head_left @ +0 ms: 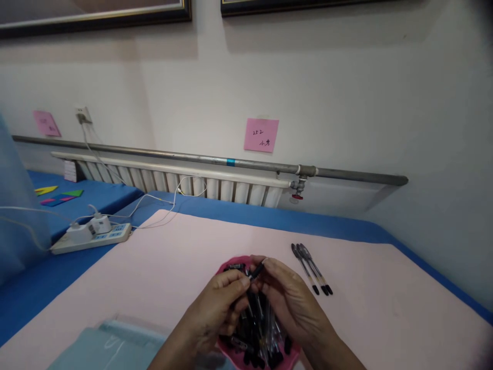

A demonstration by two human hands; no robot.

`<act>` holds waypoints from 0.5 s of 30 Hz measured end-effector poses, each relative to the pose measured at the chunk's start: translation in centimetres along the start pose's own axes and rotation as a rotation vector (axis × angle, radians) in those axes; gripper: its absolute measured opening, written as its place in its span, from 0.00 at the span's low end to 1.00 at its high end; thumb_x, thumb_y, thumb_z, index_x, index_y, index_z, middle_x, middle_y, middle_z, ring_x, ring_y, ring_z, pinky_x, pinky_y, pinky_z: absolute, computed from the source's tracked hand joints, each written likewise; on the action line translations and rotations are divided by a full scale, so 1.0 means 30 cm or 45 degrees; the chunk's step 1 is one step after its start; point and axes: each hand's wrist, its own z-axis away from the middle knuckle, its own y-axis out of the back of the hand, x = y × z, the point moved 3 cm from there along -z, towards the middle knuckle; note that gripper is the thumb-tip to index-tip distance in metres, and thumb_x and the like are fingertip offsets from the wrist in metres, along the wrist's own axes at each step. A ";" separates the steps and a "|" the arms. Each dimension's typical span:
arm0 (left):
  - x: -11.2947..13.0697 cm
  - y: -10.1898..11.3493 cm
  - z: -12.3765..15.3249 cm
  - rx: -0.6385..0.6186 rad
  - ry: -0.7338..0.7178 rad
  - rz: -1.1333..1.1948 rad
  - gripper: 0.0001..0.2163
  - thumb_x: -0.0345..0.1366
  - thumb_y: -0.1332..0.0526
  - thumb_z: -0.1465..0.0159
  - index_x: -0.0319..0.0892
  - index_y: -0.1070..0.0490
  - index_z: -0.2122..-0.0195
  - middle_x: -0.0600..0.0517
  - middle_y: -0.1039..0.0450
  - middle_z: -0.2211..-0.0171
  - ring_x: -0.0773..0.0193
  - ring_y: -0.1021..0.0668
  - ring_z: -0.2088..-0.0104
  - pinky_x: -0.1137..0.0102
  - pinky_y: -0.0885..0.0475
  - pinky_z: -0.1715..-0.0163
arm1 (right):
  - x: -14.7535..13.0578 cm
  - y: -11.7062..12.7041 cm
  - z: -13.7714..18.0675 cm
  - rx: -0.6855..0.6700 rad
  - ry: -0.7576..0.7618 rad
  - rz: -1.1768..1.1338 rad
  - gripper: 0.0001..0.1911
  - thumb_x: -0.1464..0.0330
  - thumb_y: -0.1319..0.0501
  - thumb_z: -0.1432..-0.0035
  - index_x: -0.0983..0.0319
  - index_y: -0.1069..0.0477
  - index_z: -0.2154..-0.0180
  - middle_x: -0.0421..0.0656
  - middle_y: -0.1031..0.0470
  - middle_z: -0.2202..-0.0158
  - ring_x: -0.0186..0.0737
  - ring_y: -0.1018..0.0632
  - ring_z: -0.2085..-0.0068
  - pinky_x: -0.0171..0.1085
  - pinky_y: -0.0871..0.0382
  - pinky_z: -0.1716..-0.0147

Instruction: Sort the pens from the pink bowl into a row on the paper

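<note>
While both hands meet over pink tray (231, 267), left hand (215, 308) and right hand (295, 303) pinch one black pen (257, 269), grip closed on it. Tray near desk's near edge, heaped with loose pens: most left. Three finished pens (313, 270) just right. Pink mat (173, 257) open far, left; power strip (92, 236) well left.

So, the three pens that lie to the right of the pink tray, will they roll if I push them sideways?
Probably yes. The three pens look slim and round, and they lie flat on the smooth pink sheet, so a sideways push may roll them. They seem stiff and light. Any clips are too small to make out here.
</note>
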 end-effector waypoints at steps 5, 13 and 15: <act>-0.002 0.002 -0.007 0.029 -0.013 -0.022 0.19 0.53 0.36 0.49 0.42 0.36 0.70 0.64 0.45 0.86 0.80 0.51 0.89 0.76 0.63 0.88 | 0.002 0.001 0.003 0.072 0.046 0.020 0.13 0.63 0.28 0.58 0.60 0.21 0.68 0.40 0.23 0.72 0.35 0.29 0.74 0.36 0.34 0.70; 0.009 -0.009 -0.004 0.057 -0.016 -0.071 0.21 0.55 0.35 0.51 0.42 0.35 0.72 0.64 0.46 0.87 0.79 0.50 0.90 0.75 0.64 0.88 | 0.008 0.025 -0.007 0.174 0.066 0.010 0.09 0.67 0.27 0.62 0.60 0.21 0.73 0.38 0.25 0.74 0.32 0.31 0.75 0.33 0.35 0.71; 0.009 -0.011 -0.004 0.055 -0.007 -0.075 0.21 0.55 0.35 0.51 0.42 0.35 0.72 0.64 0.45 0.87 0.79 0.50 0.90 0.75 0.64 0.88 | 0.007 0.026 -0.008 0.166 0.071 -0.007 0.11 0.66 0.28 0.60 0.60 0.20 0.69 0.40 0.23 0.70 0.34 0.30 0.73 0.35 0.34 0.70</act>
